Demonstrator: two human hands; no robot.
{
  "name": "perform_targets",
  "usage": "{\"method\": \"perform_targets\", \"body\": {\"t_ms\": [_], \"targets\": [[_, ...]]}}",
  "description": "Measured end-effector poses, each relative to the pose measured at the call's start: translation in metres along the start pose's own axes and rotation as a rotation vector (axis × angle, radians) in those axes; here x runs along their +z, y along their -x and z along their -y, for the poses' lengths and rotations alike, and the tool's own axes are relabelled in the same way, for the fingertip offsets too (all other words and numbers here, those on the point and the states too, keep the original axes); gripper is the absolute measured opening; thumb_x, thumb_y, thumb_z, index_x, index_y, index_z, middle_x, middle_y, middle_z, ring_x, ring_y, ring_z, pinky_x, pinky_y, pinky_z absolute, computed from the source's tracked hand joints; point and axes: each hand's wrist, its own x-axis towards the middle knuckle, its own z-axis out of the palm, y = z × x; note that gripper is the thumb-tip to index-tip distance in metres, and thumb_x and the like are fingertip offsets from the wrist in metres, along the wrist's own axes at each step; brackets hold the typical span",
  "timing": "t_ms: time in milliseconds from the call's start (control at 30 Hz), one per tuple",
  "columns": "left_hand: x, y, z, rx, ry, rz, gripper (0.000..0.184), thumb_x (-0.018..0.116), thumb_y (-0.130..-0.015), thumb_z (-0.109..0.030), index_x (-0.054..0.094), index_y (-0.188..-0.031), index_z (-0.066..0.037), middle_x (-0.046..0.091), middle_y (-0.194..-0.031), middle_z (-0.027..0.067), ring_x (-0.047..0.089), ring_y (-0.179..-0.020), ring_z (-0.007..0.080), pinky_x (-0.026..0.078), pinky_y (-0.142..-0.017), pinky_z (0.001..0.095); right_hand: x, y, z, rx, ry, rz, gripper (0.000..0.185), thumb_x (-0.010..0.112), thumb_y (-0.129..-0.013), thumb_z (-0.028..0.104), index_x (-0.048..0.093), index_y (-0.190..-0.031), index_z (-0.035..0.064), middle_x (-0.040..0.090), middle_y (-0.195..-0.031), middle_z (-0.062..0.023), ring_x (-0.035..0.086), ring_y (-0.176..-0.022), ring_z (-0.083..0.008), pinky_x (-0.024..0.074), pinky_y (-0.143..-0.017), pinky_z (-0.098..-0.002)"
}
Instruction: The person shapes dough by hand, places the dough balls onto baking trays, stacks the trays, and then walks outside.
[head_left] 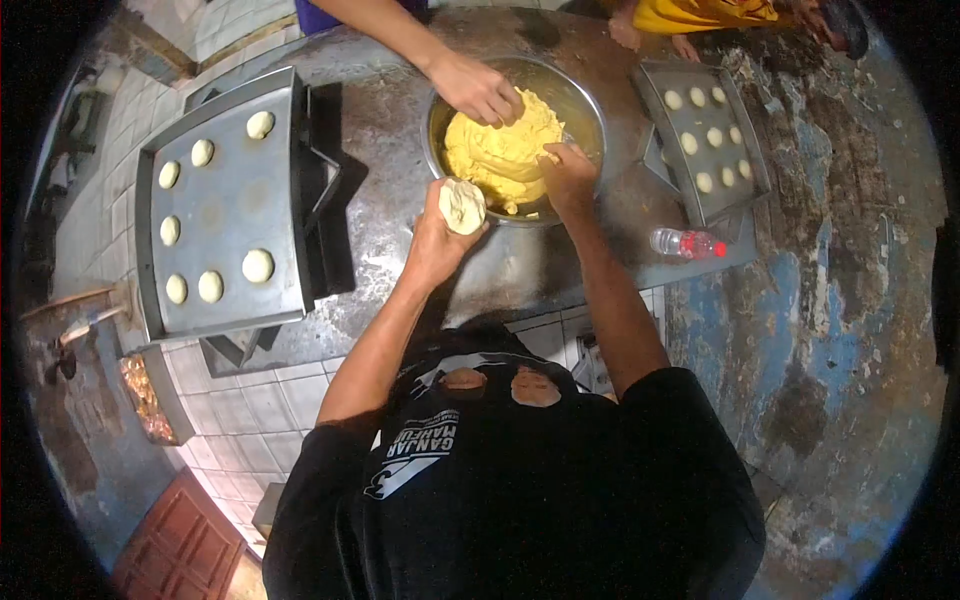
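Note:
My left hand [437, 245] is wrapped round a piece of pale dough [463, 206], held up at the near left rim of a metal bowl [433, 128]. Yellow filling [500, 150] is heaped in the bowl. At the right side of this heap is my right hand [568, 175], its fingers pinched together at the filling's edge; what they hold, if anything, is too small to tell. Another person's hand [477, 88] reaches in from above and touches the top of the filling.
On the left stands a large tray [230, 190] with several round dough pieces. A smaller tray [710, 140] with more pieces is at the right, and a plastic bottle [688, 243] with a red label lies below it. Someone in yellow [700, 12] is at the top right.

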Motion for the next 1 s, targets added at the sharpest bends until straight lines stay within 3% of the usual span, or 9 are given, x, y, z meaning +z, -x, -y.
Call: {"method": "perform_targets", "body": {"t_ms": [133,200,267,333,400,567,733,800,1000], "targets": [[0.012,-0.035,0.007,-0.027,-0.031,0.081,0.043,0.082,-0.079,-0.005,0.059,-0.116,-0.004,0.069,-0.102,0.0047,0.065,-0.095,0.0140,0.053,-0.086,0.0307,-0.017,0.001,-0.029,0.689,-1.091,0.188,0.024,0.069,-0.091,0.015,0.067,-0.109,-0.0002,0.068,-0.105,-0.0071,0.065,-0.100,-0.0217,0.0540,-0.085,-0.0376],[0.027,-0.049,0.023,0.196,-0.094,0.071,0.037,0.080,-0.079,-0.008,0.061,-0.112,-0.005,0.070,-0.101,0.0148,0.070,-0.095,0.0310,0.054,-0.083,0.0396,-0.044,0.012,-0.006,0.227,-0.502,0.227,0.024,0.064,-0.096,0.013,0.065,-0.116,0.0000,0.065,-0.112,-0.0042,0.063,-0.103,-0.0192,0.0534,-0.091,-0.0392],[0.047,-0.050,0.020,0.134,-0.052,0.102,0.040,0.079,-0.080,-0.009,0.058,-0.114,-0.003,0.069,-0.099,0.0207,0.068,-0.096,0.0405,0.053,-0.081,0.0446,-0.058,0.024,0.053,0.630,-0.955,0.275,0.028,0.057,-0.100,0.013,0.061,-0.123,-0.0023,0.062,-0.119,-0.0103,0.062,-0.107,-0.0212,0.0489,-0.102,-0.0415],[0.066,-0.052,0.011,0.021,-0.220,-0.015,0.046,0.078,-0.081,-0.014,0.053,-0.118,-0.002,0.068,-0.100,0.0257,0.066,-0.099,0.0456,0.052,-0.080,0.0485,-0.039,0.057,0.062,-0.253,0.279,0.262,0.036,0.052,-0.104,0.016,0.053,-0.132,-0.0056,0.062,-0.121,-0.0159,0.061,-0.112,-0.0222,0.0485,-0.104,-0.0399],[0.077,-0.052,0.025,-0.078,-0.243,0.023,0.054,0.078,-0.081,-0.021,0.048,-0.123,-0.001,0.067,-0.101,0.0285,0.064,-0.101,0.0483,0.052,-0.080,0.0500,-0.037,0.070,0.086,-0.283,0.155,0.195,0.037,0.054,-0.100,0.012,0.052,-0.133,-0.0064,0.063,-0.121,-0.0180,0.064,-0.110,-0.0238,0.0517,-0.097,-0.0384],[0.076,-0.007,0.042,0.141,0.054,0.061,0.058,0.080,-0.080,-0.019,0.047,-0.125,-0.001,0.068,-0.107,0.0247,0.067,-0.105,0.0423,0.054,-0.085,0.0444,-0.071,0.066,0.054,0.445,-0.858,0.257,0.069,0.065,-0.095,0.023,0.033,-0.145,-0.0129,0.067,-0.112,-0.0167,0.067,-0.094,-0.0196,0.0562,-0.083,-0.0301],[0.097,0.049,-0.001,0.159,-0.208,-0.005,0.067,0.081,-0.079,-0.015,0.043,-0.133,-0.007,0.067,-0.105,0.0204,0.068,-0.100,0.0311,0.053,-0.086,0.0388,-0.087,0.115,0.075,0.287,-0.717,0.357,0.060,0.065,-0.093,0.012,0.041,-0.145,-0.0058,0.070,-0.101,-0.0169,0.068,-0.089,-0.0227,0.0561,-0.081,-0.0344],[0.111,0.070,-0.005,0.071,-0.215,-0.094,0.052,0.079,-0.082,-0.019,0.052,-0.126,-0.007,0.069,-0.102,0.0191,0.068,-0.095,0.0294,0.053,-0.084,0.0385,-0.096,0.144,0.086,-0.570,0.099,0.108,0.052,0.065,-0.091,0.007,0.049,-0.140,-0.0005,0.069,-0.099,-0.0187,0.068,-0.093,-0.0294,0.0551,-0.085,-0.0391],[0.119,0.143,-0.036,-0.209,0.160,-0.060,0.038,0.059,-0.101,-0.028,0.066,-0.126,-0.001,0.071,-0.103,0.0053,0.063,-0.087,0.0149,0.051,-0.081,0.0296,-0.140,0.179,0.080,0.161,-0.767,0.142,0.060,0.082,-0.079,0.008,0.050,-0.129,-0.0024,0.063,-0.104,-0.0081,0.059,-0.095,-0.0152,0.0513,-0.085,-0.0294]]}}
